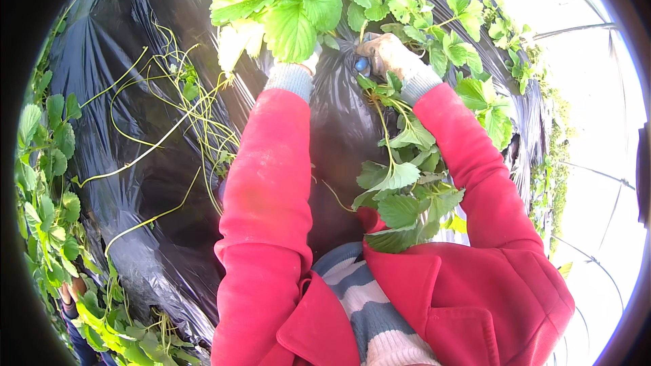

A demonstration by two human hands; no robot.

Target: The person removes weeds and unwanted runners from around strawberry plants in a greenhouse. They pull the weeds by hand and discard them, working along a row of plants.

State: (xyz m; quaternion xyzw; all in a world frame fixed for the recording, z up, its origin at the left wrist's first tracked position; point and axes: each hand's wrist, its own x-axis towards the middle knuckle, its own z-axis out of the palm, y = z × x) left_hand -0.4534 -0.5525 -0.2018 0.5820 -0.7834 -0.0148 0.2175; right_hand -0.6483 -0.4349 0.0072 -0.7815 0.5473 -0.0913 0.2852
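Note:
My right hand point(389, 55), in a pale soiled glove with a grey knit cuff, is curled at the crown of a strawberry plant, a thin stem point(363, 29) rising from between its fingers. A small blue thing point(361, 64) shows at the fingertips; whether it is part of the glove or a tool I cannot tell. Black plastic mulch film point(346, 112) is bunched up beside these fingers. Large bright strawberry leaves point(290, 15) cover most of my left hand point(311, 63), leaving its cuff and a bit of glove visible. What its fingers do is hidden.
Cut-looking runners point(203, 112) lie tangled on the film at left. Strawberry foliage point(412, 198) hangs by my right forearm, and more plants point(48, 162) line the left rim. Another person's hand point(71, 290) shows at lower left. Pale sheeting with thin ribs point(595, 162) borders the right.

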